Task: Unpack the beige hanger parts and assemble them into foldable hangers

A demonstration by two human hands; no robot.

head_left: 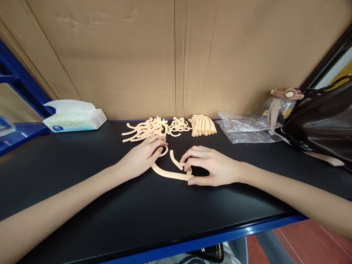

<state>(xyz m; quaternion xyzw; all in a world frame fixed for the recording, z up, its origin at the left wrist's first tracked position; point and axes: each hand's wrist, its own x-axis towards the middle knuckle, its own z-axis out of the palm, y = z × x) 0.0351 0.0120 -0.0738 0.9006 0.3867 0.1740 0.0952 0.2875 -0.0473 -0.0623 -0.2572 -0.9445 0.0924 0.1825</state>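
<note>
My left hand (147, 156), fingers bent, pinches a small pale orange hook-shaped piece (165, 151) between thumb and fingers. Under its thumb begins a long curved pale orange strip (170, 175) lying on the black tabletop. At the strip's other end my right hand (210, 167) curls round, its thumb against the tip and its fingers bent over. By those fingertips lies a short curved pale orange piece (175, 160). Another small piece (189, 171) shows partly between the right thumb and fingers. How the pieces meet under the hands is hidden.
Behind the hands lie a loose pile of curved strips (148, 129), small hooks (180, 125) and stacked strips (203, 125). A tissue pack (75, 119) stands left. To the right are clear plastic bags (242, 128), a bottle (284, 104) and a dark bag (324, 121).
</note>
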